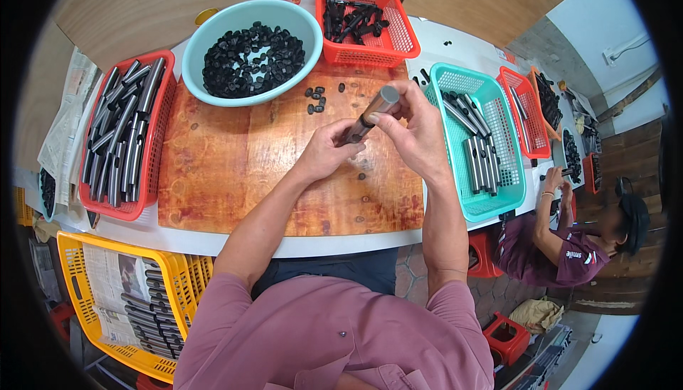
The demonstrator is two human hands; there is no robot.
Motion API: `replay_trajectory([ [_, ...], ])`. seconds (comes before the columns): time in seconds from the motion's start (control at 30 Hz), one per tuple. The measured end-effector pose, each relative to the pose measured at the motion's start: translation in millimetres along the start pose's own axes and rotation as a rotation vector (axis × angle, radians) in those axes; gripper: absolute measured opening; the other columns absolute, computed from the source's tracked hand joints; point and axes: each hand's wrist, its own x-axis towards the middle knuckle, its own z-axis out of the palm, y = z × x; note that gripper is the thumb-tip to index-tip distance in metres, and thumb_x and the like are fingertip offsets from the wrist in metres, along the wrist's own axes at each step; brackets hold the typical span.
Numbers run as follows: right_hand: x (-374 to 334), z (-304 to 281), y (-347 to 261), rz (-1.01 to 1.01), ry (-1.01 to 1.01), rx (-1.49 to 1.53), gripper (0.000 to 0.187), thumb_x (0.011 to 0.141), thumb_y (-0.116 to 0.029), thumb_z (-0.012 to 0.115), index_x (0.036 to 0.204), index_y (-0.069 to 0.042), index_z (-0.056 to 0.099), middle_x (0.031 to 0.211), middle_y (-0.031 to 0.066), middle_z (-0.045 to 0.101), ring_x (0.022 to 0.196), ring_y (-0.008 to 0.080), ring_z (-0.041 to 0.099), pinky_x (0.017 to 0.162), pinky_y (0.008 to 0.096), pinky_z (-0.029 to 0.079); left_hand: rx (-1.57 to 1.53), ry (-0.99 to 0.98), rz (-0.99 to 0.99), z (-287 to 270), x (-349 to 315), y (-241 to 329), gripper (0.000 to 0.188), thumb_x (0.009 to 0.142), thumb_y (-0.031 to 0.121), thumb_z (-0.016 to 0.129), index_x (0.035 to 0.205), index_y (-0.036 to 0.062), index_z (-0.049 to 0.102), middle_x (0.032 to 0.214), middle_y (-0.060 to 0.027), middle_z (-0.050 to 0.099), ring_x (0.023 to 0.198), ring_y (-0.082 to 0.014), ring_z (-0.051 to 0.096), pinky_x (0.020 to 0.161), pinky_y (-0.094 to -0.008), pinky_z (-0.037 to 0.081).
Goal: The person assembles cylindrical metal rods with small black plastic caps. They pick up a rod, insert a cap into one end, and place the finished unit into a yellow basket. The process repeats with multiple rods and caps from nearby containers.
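Note:
Over the wooden board [235, 183], a dark, shiny metal tube [373, 111] stands tilted between both hands. My left hand [324, 151] is closed round its lower end. My right hand [418, 132] pinches the upper part, thumb across its side near the flat grey end. What lies inside the left fingers is hidden. Several small black plastic pieces [315, 98] lie loose on the board beyond my hands. A pale blue bowl [191, 80] full of similar black pieces stands at the far left of the board.
On the left, a red basket [165, 116] holds many metal tubes; a yellow crate [75, 262] with more tubes is below. Another red basket [398, 52] with black parts stands at the back. A turquoise basket [509, 208] with tubes is right. A co-worker [562, 248] sits further right.

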Motion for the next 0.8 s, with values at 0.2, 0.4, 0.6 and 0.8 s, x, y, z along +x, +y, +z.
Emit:
replay_trajectory([
  [0.2, 0.9, 3.3, -9.0, -0.021, -0.010, -0.037, 0.037, 0.084, 0.001, 0.073, 0.119, -0.001, 0.060, 0.078, 0.0054, 0.063, 0.068, 0.0120, 0.061, 0.061, 0.0282, 0.050, -0.006, 0.003, 0.019, 1.5, -1.3, 3.0, 0.028, 0.094, 0.002, 0.068, 0.121, -0.0001, 0.063, 0.110, -0.0029, 0.067, 0.103, -0.0106, 0.064, 0.093, -0.0277, 0.052],
  [0.4, 0.9, 3.4, -11.3, -0.052, 0.000, -0.089, 0.042, 0.084, -0.003, 0.074, 0.123, -0.002, 0.060, 0.081, 0.0059, 0.064, 0.072, 0.0115, 0.061, 0.065, 0.0281, 0.051, 0.225, 0.058, 0.057, 4.0, -1.4, -8.6, 0.033, 0.093, 0.009, 0.070, 0.123, 0.0005, 0.061, 0.093, -0.0030, 0.062, 0.082, -0.0101, 0.056, 0.076, -0.0290, 0.048],
  [0.6, 10.0, 5.6, -6.7, -0.109, -0.037, 0.044, 0.026, 0.086, -0.003, 0.072, 0.112, -0.001, 0.067, 0.091, 0.0029, 0.066, 0.075, 0.0088, 0.060, 0.068, 0.0243, 0.049, 0.337, 0.040, 0.097, 7.1, -1.2, -7.7, 0.030, 0.096, 0.020, 0.068, 0.115, -0.0001, 0.057, 0.087, -0.0086, 0.058, 0.079, -0.0167, 0.054, 0.073, -0.0346, 0.046],
  [0.8, 31.2, 10.8, 1.6, -0.016, -0.111, 0.621, 0.013, 0.093, -0.010, 0.067, 0.098, 0.002, 0.068, 0.070, 0.0033, 0.064, 0.064, 0.0092, 0.061, 0.061, 0.0238, 0.048, 0.437, 0.004, 0.087, 7.8, 0.6, -1.7, 0.027, 0.097, 0.020, 0.066, 0.106, 0.0005, 0.050, 0.086, -0.0122, 0.057, 0.079, -0.0206, 0.054, 0.074, -0.0376, 0.046],
])
